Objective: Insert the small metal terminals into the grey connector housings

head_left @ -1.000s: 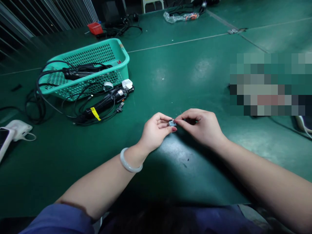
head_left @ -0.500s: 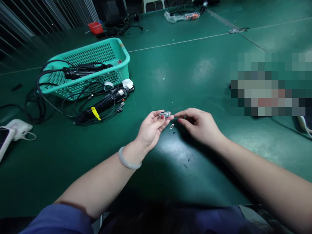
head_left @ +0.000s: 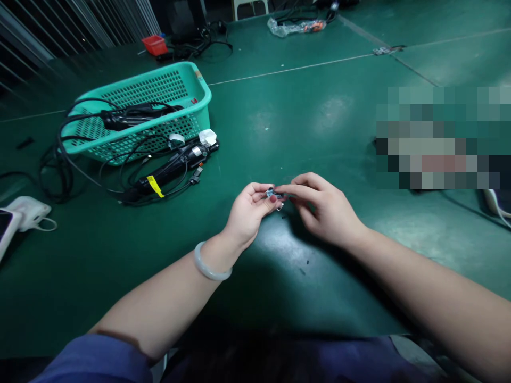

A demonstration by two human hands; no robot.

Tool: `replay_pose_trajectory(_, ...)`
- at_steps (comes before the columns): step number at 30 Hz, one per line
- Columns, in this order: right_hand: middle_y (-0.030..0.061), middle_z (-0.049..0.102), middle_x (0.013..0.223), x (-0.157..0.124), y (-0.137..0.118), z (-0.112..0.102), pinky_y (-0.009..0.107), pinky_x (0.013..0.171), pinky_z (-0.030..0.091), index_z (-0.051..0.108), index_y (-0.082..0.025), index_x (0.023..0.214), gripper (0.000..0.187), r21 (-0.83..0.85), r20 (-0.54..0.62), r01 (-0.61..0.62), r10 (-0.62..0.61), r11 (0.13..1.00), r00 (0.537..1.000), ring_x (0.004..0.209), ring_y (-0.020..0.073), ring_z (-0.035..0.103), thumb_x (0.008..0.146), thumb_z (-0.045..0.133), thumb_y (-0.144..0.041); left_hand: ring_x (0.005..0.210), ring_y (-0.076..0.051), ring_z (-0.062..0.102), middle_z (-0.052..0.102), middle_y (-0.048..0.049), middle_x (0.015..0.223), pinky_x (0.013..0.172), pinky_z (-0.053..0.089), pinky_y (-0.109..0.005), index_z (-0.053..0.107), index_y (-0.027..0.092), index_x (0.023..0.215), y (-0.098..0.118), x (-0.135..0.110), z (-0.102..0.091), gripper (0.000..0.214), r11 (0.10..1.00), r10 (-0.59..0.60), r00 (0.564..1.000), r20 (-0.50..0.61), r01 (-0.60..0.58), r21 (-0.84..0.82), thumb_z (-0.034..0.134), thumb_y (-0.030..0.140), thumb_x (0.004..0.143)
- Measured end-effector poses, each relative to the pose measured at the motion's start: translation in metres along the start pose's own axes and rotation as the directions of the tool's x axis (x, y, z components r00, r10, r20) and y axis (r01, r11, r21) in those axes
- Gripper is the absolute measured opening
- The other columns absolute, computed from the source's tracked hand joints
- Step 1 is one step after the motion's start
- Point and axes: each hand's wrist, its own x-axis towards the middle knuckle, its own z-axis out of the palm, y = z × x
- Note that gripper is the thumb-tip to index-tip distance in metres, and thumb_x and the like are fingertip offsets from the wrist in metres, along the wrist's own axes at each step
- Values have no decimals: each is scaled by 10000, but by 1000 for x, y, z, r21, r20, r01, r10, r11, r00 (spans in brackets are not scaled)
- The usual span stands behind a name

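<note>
My left hand (head_left: 249,213) pinches a small circuit board (head_left: 273,194) between thumb and fingers, above the green table. From the other side my right hand (head_left: 325,207) meets it, its index finger stretched over the board and its thumb close to the right end. The fingers partly cover the board, so its details are hard to read. Just below the fingertips lies a small white-edged piece (head_left: 280,206), partly hidden. A tiny dark piece (head_left: 283,216) is on the table beside it.
A green basket (head_left: 202,101) holding a black corded tool (head_left: 128,117) stands at the left. Another black tool (head_left: 171,170) with cables lies before it. White devices (head_left: 32,213) sit at the far left, a red box (head_left: 155,46) at the back. A blurred-out patch covers the right.
My right hand has moved left, its index finger now over the board. My left hand has shifted slightly right, and the board looks more covered.
</note>
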Motion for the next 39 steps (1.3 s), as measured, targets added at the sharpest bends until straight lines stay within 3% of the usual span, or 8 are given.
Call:
replay_pose_trajectory(9,86,604,1026,-2,-4,-1,324,696,521,636,-233,1161,416,-127,2,63,-63,990,998,840,187,608,819,458,-76,674,-67,654,681,24,729,743,511,-230,558,145,824,-2,1,-1,436,999,35,999,5,-35,19,855,247,521)
replay_pose_trajectory(17,58,688,913,2,-5,0,317,757,532,718,-212,941,194,157,-38,-212,220,965,975,827,175,645,838,554,-223,879,-134,669,691,-39,921,853,518,-301,572,158,840,-4,-2,-2,283,944,181,983,22,-180,277,774,202,647)
replay_pose_trajectory(19,53,707,833,4,-4,4,335,751,541,718,-198,919,191,366,110,-398,385,841,916,786,177,657,833,552,-237,943,-155,657,679,-54,1007,870,519,-311,594,172,866,-3,-5,-1,232,859,284,957,63,-283,428,738,189,684)
replay_pose_trajectory(21,44,707,771,5,-3,7,333,735,554,704,-178,925,184,592,282,-553,493,586,823,713,157,658,817,565,-232,952,-167,648,676,-54,1020,871,520,-322,628,193,907,-1,-9,-1,194,729,381,917,122,-378,570,696,187,724)
replay_pose_trajectory(24,38,708,776,6,-2,11,317,785,560,687,-163,866,127,780,436,-596,519,188,735,691,129,659,760,619,-181,963,-178,631,697,-39,991,898,497,-344,673,233,926,3,-13,-1,171,503,465,849,253,-488,713,638,173,770)
replay_pose_trajectory(27,41,709,786,6,-2,12,302,850,551,680,-153,792,98,799,533,-600,503,-37,680,720,124,669,727,625,-105,1006,-190,614,715,-21,1001,974,437,-377,692,267,937,4,-13,-2,194,325,469,783,408,-583,745,606,167,795)
replay_pose_trajectory(33,61,721,807,6,2,12,244,866,547,696,-115,836,239,721,669,-662,459,-206,585,740,110,683,735,522,13,1024,-209,575,719,-21,980,988,405,-398,702,275,971,4,-13,-5,263,112,452,719,528,-633,766,536,135,823)
replay_pose_trajectory(39,74,731,900,7,3,9,242,876,545,695,-118,899,289,722,676,-663,410,-199,612,813,119,692,742,495,18,1025,-209,549,716,-25,1028,943,427,-368,701,279,1000,7,-19,-1,273,5,443,656,612,-684,730,506,161,851)
